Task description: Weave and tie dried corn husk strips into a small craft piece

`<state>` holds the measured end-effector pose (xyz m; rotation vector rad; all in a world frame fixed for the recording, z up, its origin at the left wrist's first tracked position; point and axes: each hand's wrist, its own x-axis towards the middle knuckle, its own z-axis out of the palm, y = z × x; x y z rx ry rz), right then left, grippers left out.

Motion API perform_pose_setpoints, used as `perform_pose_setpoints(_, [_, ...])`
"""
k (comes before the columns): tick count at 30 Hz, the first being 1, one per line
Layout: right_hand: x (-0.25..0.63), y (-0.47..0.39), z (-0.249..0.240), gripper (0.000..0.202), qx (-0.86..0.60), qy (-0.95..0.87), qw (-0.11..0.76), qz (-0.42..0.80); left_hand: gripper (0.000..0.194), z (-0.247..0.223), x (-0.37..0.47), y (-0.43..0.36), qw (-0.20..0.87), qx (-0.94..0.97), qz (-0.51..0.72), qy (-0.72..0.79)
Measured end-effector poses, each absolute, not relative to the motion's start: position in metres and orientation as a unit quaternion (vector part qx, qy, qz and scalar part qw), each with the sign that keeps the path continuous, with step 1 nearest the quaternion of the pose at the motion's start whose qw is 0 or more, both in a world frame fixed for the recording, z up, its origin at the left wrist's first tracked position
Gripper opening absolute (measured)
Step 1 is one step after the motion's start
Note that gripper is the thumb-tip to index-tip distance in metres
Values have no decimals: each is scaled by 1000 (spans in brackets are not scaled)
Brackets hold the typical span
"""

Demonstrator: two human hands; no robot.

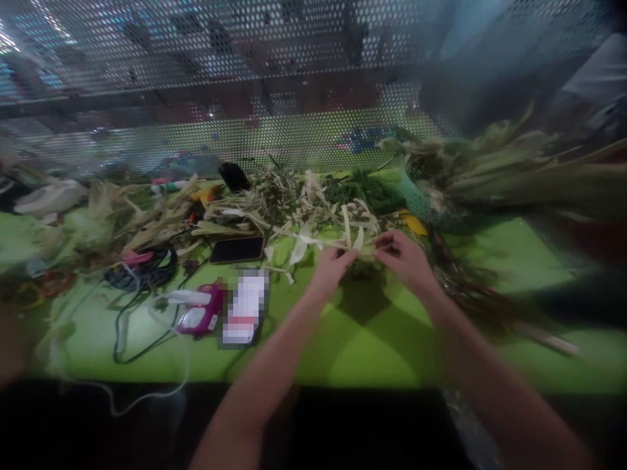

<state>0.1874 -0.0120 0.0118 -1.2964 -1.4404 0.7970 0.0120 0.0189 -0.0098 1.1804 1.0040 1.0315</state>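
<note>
Pale leaf strips [348, 225] stand up from the fingers of my left hand [334, 266], which is closed on them over the green table [313, 352]. Just to the right, my right hand [400, 256] has its fingers pressed together near the strips' right end; whatever lies between its fingertips is too small to make out. A small gap separates the two hands. Loose pale strips [304, 240] and dried scraps lie beyond them.
Left of my arms are a lit phone [245, 307], a dark phone [237, 249], a magenta power socket [202, 310] and cables. Dried husks [112, 215] lie at the left. A green basket [416, 196] with long leaves stands at the right, before a perforated metal screen [294, 130].
</note>
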Motion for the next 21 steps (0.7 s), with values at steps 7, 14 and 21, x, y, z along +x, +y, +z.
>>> perform_pose_setpoints(7, [190,-18,29,32,-457,-644,466,398,9,-6,9,20,532,577,416,460])
perform_pose_setpoints(14, [184,-17,20,12,-499,-642,482,327,10,-1,13,13,499,675,310,446])
perform_pose_setpoints(21, [175,-20,21,9,-512,-617,511,308,16,9,14,4,519,682,274,436])
